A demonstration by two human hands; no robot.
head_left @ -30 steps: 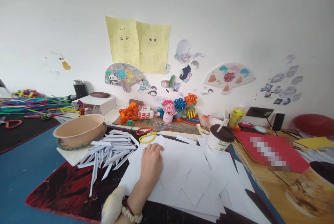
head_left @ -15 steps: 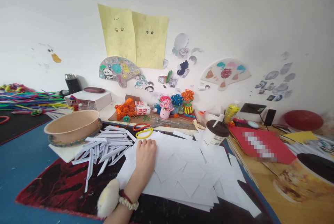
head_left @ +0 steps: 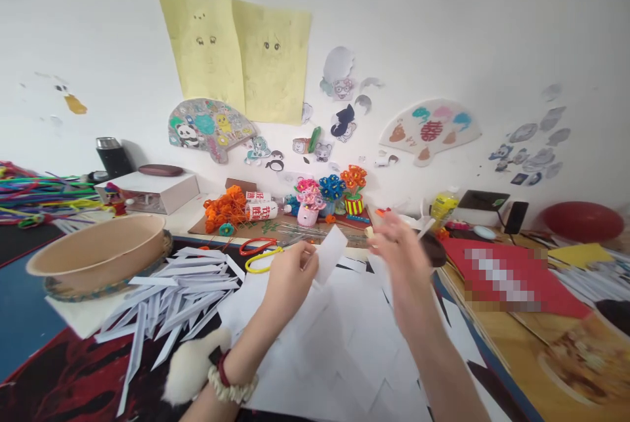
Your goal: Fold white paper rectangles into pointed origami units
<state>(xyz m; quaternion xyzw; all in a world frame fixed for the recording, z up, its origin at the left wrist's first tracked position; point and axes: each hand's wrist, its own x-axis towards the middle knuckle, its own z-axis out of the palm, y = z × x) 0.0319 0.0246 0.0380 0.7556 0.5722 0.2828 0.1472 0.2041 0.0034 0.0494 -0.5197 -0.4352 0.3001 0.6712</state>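
Observation:
Between the thumb and fingers of my left hand (head_left: 295, 274) is a small white paper piece (head_left: 331, 254), raised above the paper sheets (head_left: 325, 350) on the mat. My right hand (head_left: 401, 264) hovers to the right of it, blurred by motion, its fingers loosely apart with no object visible in them. It partly hides a drink cup with a dark lid (head_left: 436, 246). Many folded white paper strips (head_left: 182, 284) lie heaped to the left, and red scissors (head_left: 256, 246) and yellow-handled scissors (head_left: 263, 261) rest behind my left hand.
A beige basin (head_left: 98, 248) stands at the left. Along the wall are pipe-cleaner flowers (head_left: 332, 187), a plastic bottle (head_left: 266, 211) and a thermos (head_left: 114, 157). A red folder (head_left: 512, 277) and a printed paper bucket (head_left: 581, 356) occupy the right side. A white fluffy thing (head_left: 194, 363) lies by my left wrist.
My left hand has lifted from the sheets and now holds a paper piece. My right hand has come into view at the right. The view has shifted slightly.

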